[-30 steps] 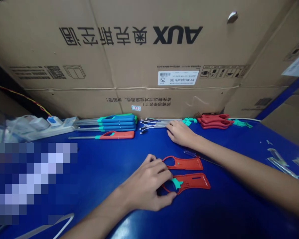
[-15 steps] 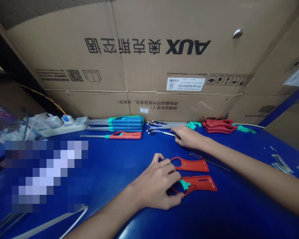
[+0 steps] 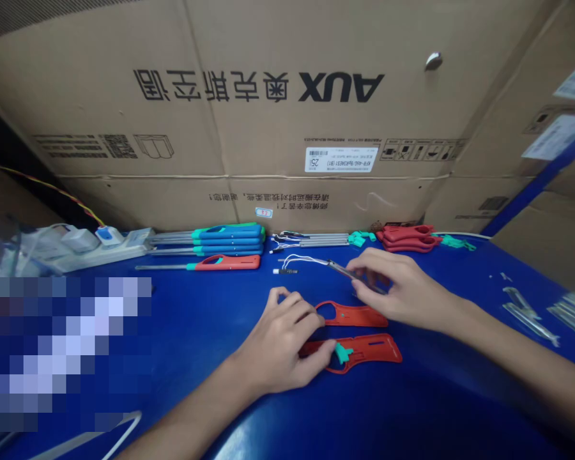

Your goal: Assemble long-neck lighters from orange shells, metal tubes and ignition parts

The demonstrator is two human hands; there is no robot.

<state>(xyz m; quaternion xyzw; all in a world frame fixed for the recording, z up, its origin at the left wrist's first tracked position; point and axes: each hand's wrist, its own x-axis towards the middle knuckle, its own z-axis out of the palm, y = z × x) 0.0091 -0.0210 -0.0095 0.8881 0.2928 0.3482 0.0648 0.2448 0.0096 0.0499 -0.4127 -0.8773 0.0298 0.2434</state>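
Note:
My right hand (image 3: 402, 284) pinches a thin metal lighter tube (image 3: 342, 269) that trails white wires and a small black-and-white connector (image 3: 285, 271) at its left end. The tube's right end is hidden by the fingers. My left hand (image 3: 287, 338) lies over the loop end of the lower red lighter handle half (image 3: 378, 350), thumb and curled fingers around it. A green trigger piece (image 3: 344, 353) sits inside that half, beside my thumb. Just above lies a second red handle half (image 3: 361, 315), near my index fingertip.
Finished-looking lighters, blue (image 3: 230, 243) and orange-red (image 3: 234, 262), lie at the back left beside a white power strip (image 3: 124, 246). More metal tubes (image 3: 323, 239), green pieces (image 3: 361, 238) and stacked red handles (image 3: 407, 237) line the cardboard wall (image 3: 249, 140). Clear strips (image 3: 529, 316) lie right.
My right hand has drawn one wired tube away from the row, toward me and right. The screwdriver seen earlier is now covered by that hand. My left hand stays at the lower handle half.

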